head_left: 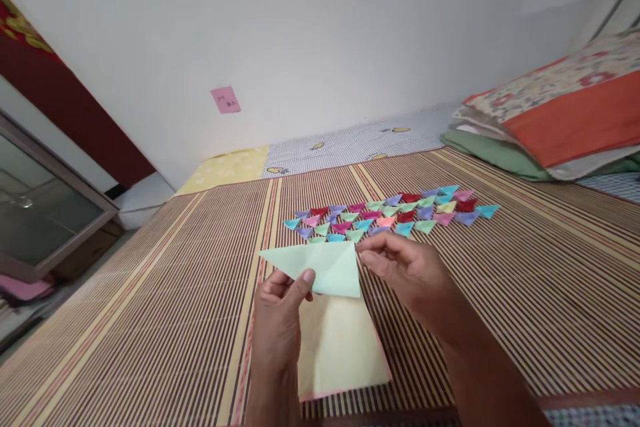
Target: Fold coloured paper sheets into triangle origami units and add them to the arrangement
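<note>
A pale green sheet of paper (330,268), folded with a pointed left end and a straight right edge, is held up above the mat. My left hand (283,300) pinches its lower edge, thumb on the front. At the paper's upper right corner is my right hand (400,263), its thumb and forefinger pressed together at the edge. Beneath the green paper lies a pale yellow sheet (345,353) on the striped mat (175,293). Several small folded paper pieces in many colours, among them a green one (425,227), lie in rows just beyond the hands.
Folded bedding (580,113) is stacked at the right. A patterned sheet (340,147) runs along the white wall, which bears a pink note (226,100). At the left stands a framed glass panel (40,193).
</note>
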`<state>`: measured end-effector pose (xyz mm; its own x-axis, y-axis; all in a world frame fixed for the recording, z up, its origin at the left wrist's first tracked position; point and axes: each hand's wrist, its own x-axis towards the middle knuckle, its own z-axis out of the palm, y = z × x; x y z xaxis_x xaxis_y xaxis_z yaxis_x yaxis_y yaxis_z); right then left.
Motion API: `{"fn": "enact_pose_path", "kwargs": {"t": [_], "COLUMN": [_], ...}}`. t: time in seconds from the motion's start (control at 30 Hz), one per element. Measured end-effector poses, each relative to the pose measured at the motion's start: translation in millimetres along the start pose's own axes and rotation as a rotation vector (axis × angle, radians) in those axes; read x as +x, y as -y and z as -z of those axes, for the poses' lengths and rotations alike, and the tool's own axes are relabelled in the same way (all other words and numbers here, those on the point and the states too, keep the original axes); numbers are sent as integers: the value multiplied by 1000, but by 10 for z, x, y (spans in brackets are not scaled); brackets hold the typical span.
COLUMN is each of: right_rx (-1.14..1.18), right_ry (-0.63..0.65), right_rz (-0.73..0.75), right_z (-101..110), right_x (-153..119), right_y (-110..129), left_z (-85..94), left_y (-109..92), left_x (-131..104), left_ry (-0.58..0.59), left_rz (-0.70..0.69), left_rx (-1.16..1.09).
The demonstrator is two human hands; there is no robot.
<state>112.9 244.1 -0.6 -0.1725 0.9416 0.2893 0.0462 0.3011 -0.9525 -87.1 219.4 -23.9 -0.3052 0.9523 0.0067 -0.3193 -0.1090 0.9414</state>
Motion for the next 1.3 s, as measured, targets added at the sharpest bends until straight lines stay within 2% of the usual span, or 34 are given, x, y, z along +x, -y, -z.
{"fn": "enact_pose_path", "kwargs": {"t": [0.17, 0.4, 0.6, 0.93, 1.03, 1.13, 1.2, 1.3], "right_rx": [-7, -16, -4, 29, 11, -189, -321, -387], "right_ry": [91, 98, 99, 111, -14, -168, -118, 34], "right_rz": [-5, -17, 3, -7, 59, 238, 361, 407], "right_z": [-75, -111, -102, -138, -124, -83, -58, -50], "right_x": [-15, -37, -30, -21, -9, -1, -3, -10], "right_y": [15, -44, -45, -97, -111, -66, -21, 21], "left_z": [-2, -66, -89, -103, -101, -83, -73, -67], "left_y": [9, -14, 15, 42, 50, 47, 44, 47], "left_x": [-9, -14, -16, -33, -24, -12, -5, -4], "left_ry": [5, 15, 87, 21, -1, -29, -27, 7], "left_rz": [6, 71, 166, 87, 89, 104, 113, 120], "left_rx": [5, -59, -144, -111, -138, -143, -139, -117]}}
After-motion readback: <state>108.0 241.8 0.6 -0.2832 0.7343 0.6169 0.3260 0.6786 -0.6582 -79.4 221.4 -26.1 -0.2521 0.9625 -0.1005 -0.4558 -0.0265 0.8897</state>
